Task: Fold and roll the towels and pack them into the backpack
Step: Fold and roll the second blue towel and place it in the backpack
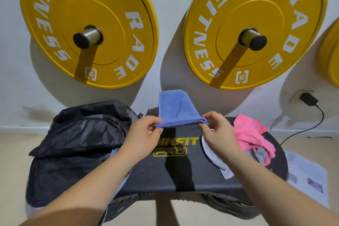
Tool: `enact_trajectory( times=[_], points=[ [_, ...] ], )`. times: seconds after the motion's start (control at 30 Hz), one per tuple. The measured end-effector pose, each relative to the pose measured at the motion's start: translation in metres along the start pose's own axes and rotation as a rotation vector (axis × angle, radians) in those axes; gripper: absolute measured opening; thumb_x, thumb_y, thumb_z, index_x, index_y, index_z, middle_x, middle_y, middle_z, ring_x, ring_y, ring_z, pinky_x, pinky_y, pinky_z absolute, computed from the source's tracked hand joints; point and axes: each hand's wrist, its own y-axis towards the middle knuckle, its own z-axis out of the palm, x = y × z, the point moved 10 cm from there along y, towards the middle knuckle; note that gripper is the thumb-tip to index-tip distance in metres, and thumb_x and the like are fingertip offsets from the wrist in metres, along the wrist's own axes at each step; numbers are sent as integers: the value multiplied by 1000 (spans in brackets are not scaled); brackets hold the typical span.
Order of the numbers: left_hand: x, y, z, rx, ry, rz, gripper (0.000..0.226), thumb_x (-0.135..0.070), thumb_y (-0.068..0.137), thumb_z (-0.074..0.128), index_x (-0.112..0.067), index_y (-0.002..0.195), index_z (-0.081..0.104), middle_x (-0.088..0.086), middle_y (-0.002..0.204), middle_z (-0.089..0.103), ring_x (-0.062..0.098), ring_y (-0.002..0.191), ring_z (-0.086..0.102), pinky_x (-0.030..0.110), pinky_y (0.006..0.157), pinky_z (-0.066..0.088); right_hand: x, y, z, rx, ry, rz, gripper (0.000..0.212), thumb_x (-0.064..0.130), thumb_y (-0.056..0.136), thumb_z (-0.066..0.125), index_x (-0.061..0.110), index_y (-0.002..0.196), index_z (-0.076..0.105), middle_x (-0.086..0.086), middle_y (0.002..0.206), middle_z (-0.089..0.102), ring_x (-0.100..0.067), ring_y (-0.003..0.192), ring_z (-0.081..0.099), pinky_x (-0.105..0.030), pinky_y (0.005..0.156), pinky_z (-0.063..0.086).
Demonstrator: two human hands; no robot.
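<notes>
While both hands, left hand point(145, 132) and right hand point(214, 130), pinched the folded blue towel point(174, 110) at frame centre, unrolled, the pink towel point(251, 137) lay crumpled at right and the backpack point(80, 137) waited at left.

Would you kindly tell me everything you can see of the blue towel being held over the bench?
The blue towel is a plain light-blue cloth that looks soft, folded into several layers whose stacked edges face the person. The left hand pinches its near left corner and the right hand its near right corner; each grip is a fingertip pinch. It is held taut above the black bench, the rest reaching away toward the wall. Only the hands visibly touch it.
</notes>
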Motion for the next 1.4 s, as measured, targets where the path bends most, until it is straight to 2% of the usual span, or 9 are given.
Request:
enact_trajectory(
  times=[0.1, 0.33, 0.47, 0.57, 0.7, 0.93, 1.13, 1.27, 1.4],
  points=[
    [60, -24, 44, 257, 212, -76, 15, -16, 88, 67, -30, 90, 71, -12, 83, 68, 3, 70, 61, 20, 70, 49, -45, -28, 34, 247, -359, -9, 12, 12, 88, 65, 23, 93, 66, 2, 94, 59, -20, 92, 65, -33, 80, 52],
    [110, -59, 84, 496, 482, -100, 13, -9, 85, 55, -8, 77, 65, 4, 76, 67, 15, 65, 50, 34, 64, 49, -116, -84, 85, 721, -854, 130, 26, 7, 79, 49, 19, 99, 58, -3, 99, 65, -31, 89, 62, -36, 72, 55],
    [107, -67, 103, 632, 610, -46, 8, -14, 85, 54, -15, 88, 62, 4, 92, 63, 24, 82, 55, 34, 70, 47, -119, -87, 90, 696, -752, 146, 13, 15, 83, 54, 20, 94, 60, -3, 99, 63, -29, 90, 61, -33, 72, 52],
    [96, -77, 125, 744, 759, 104, 40, -39, 86, 62, -23, 122, 57, -2, 119, 55, 21, 110, 54, 39, 88, 51, -128, -90, 85, 627, -619, 182, 11, 26, 86, 62, 31, 81, 55, 1, 97, 53, -22, 85, 58, -32, 75, 49],
    [84, -95, 164, 711, 989, 326, 59, -60, 78, 66, -21, 121, 51, 0, 117, 47, 23, 108, 46, 42, 91, 45, -148, -97, 75, 575, -507, 238, 20, 30, 87, 69, 37, 76, 54, 1, 96, 51, -19, 86, 58, -33, 80, 50],
    [98, -109, 172, 494, 906, 438, 16, -16, 77, 68, -23, 88, 60, -2, 89, 47, 22, 79, 50, 33, 61, 44, -163, -101, 71, 512, -591, 102, 17, 33, 81, 67, 35, 76, 51, 9, 89, 40, -18, 88, 49, -36, 74, 50],
    [99, -107, 157, 470, 763, 326, 24, -16, 102, 43, -22, 115, 62, -1, 104, 54, 23, 102, 49, 40, 74, 50, -121, -118, 110, 543, -924, -451, 45, 41, 52, 87, 29, 82, 56, 6, 80, 47, -19, 66, 49, -28, 52, 24],
    [100, -107, 146, 439, 669, 307, 33, -10, 93, 44, -24, 116, 62, -5, 108, 57, 19, 104, 48, 38, 81, 49, -126, -114, 110, 503, -909, -406, 43, 33, 44, 93, 26, 69, 58, 7, 72, 47, -17, 59, 52, -27, 47, 20],
    [121, -106, 133, 363, 571, 251, 35, -12, 89, 46, -25, 109, 71, -8, 99, 60, 19, 96, 52, 38, 79, 51, -139, -106, 95, 457, -735, -221, 15, 35, 81, 76, 31, 94, 71, 8, 86, 43, -19, 86, 57, -29, 54, 36]
  ],
)
